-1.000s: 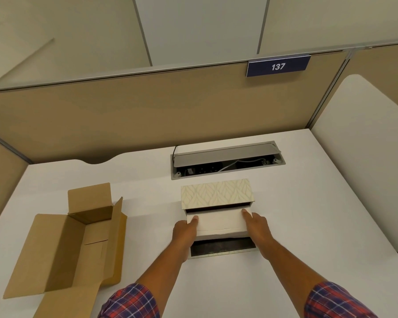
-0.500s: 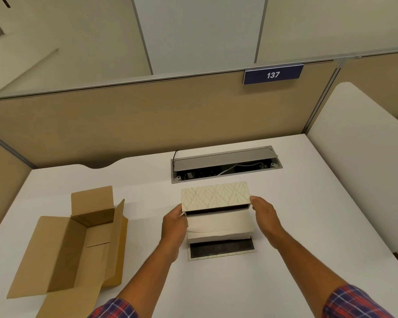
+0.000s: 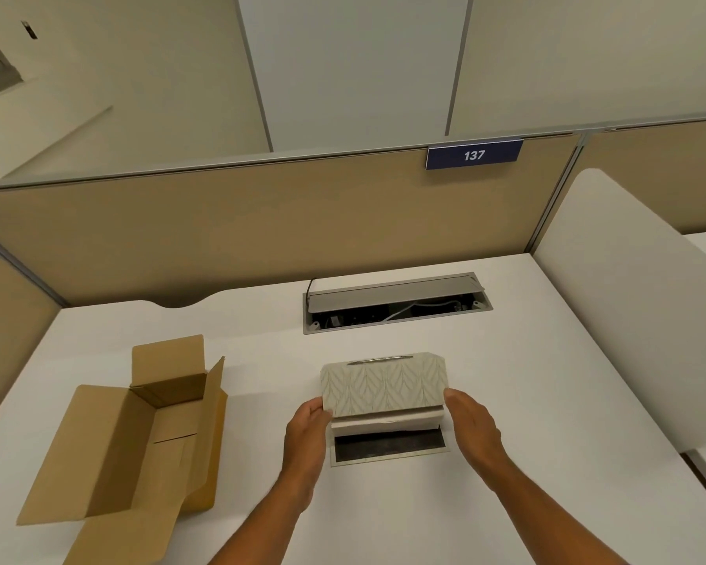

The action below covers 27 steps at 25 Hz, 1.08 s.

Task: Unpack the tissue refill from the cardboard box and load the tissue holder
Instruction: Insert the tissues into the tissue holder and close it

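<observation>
Navy sign (image 3: 474, 154) on the partition (image 3: 237, 230) reads "137".

Left hand (image 3: 307, 432), right hand (image 3: 471, 422), fingers clasping.

I see a white desk (image 3: 526, 401). The holder (image 3: 382, 387) between my hands is cream with a pale grey leaf pattern, and its open base shows a black inside with a cream rim. The refill (image 3: 386, 422) under the cover is plain white. The box (image 3: 111, 442) is plain brown cardboard. The partition (image 3: 221, 230) is tan, and its sign (image 3: 473, 154) is navy with a white 137.
</observation>
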### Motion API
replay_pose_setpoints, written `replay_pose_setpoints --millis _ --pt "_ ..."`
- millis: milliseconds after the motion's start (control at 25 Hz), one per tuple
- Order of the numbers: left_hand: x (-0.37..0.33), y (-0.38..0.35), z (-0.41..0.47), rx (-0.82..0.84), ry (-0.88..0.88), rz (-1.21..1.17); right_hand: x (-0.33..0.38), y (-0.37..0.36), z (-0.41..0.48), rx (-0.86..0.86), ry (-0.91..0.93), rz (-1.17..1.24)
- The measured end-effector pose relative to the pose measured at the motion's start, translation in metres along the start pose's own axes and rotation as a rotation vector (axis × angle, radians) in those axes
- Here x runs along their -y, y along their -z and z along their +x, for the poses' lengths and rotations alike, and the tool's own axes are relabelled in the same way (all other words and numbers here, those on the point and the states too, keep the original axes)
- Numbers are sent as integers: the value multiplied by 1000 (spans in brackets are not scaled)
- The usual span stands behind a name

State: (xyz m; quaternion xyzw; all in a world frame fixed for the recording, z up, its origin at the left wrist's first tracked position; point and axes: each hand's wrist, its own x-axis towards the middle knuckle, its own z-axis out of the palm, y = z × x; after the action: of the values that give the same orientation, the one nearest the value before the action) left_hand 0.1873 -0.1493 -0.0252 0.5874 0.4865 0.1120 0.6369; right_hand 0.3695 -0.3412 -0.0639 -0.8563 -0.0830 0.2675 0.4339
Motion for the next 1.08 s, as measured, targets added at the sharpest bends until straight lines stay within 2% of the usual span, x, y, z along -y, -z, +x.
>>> replay_pose_setpoints --millis 320,640,960,1040,1080 --pt "26 -9 -13 -11 95 37 -8 -9 -27 -9 -92 -238" --pt "43 -19 -9 -44 140 231 -33 -21 -26 -19 -102 -366" --pt "57 -14 -5 -3 80 234 -46 -19 -24 -68 26 -519" --pt "62 -14 -5 1 17 347 -44 -20 -26 -87 34 -572" --pt "67 -15 -3 -23 -48 481 -46 -21 -25 -131 61 -640"
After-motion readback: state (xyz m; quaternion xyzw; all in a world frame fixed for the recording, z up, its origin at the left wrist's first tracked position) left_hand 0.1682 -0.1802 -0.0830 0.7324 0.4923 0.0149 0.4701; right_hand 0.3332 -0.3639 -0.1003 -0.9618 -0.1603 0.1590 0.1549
